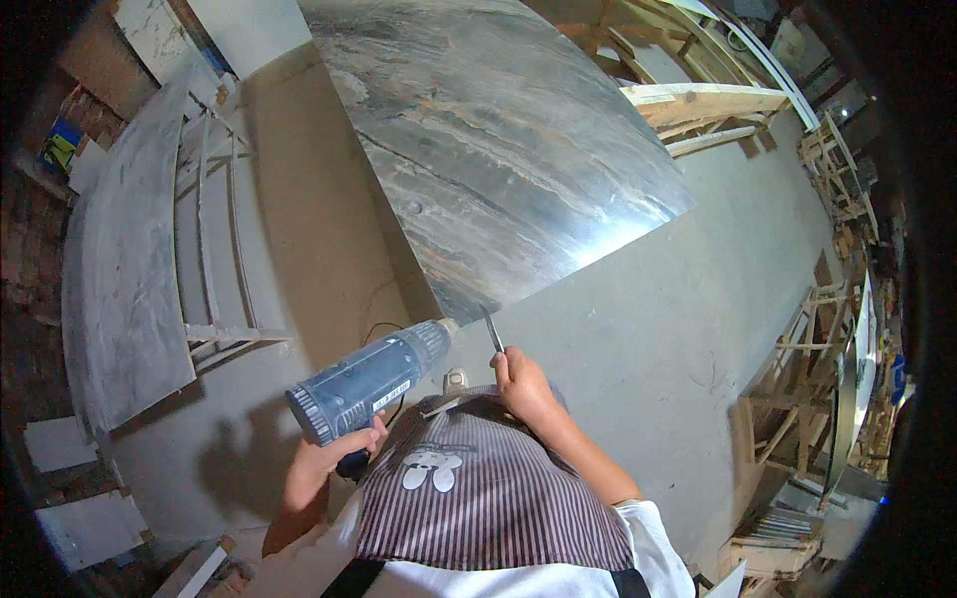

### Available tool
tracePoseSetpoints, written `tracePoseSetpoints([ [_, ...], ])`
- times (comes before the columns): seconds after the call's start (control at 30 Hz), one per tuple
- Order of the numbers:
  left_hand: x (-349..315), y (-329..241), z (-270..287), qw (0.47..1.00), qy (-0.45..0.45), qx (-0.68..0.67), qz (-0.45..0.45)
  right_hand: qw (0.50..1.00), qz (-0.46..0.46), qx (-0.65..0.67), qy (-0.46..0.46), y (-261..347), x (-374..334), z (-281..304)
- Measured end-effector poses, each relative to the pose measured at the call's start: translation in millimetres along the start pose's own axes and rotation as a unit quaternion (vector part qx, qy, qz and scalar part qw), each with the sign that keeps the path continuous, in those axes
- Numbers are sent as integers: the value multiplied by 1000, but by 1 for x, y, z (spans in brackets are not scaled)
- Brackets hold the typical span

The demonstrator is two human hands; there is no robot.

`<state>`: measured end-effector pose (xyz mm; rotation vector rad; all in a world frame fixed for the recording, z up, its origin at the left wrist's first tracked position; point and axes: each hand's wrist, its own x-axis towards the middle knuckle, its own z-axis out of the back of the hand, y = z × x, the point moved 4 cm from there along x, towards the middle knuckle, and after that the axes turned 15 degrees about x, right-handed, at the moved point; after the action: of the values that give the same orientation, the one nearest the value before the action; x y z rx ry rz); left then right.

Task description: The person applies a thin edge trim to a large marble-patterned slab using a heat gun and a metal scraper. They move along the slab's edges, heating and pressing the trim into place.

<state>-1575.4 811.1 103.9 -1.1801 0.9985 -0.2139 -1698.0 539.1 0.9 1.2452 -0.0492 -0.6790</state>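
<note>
One heat gun (367,383), left fingers (378,431) part-hiding grip (353,464).

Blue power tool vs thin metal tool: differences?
Build: the blue power tool has a thick barrel; the thin metal tool is slim.
Hold: the left hand grips the power tool; the right hand the metal tool.
Pose: the power tool points up and right, the metal tool up and slightly left.
Shared: both front ends are near the grey slab's nearest corner.

The grey floor (648,319) carries a pale frame (239,333) at left, topped by a grey slab (130,269), and wooden frames (706,100) at right. The marbled panel (498,149) sits raised; its support is hidden.
</note>
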Motion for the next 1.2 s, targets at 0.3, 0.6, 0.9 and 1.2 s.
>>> tracePoseSetpoints([
  [0.3,8,12,1,997,33,50,-56,994,-45,-98,35,20,-3,-2],
  [0.6,12,11,-1,995,11,58,-74,992,-19,-123,28,24,2,-6],
  [0.9,14,24,3,993,39,84,-71,987,-31,-144,60,27,1,-14],
  [1.2,13,28,3,995,16,64,-71,987,-26,-138,80,26,0,-19],
])
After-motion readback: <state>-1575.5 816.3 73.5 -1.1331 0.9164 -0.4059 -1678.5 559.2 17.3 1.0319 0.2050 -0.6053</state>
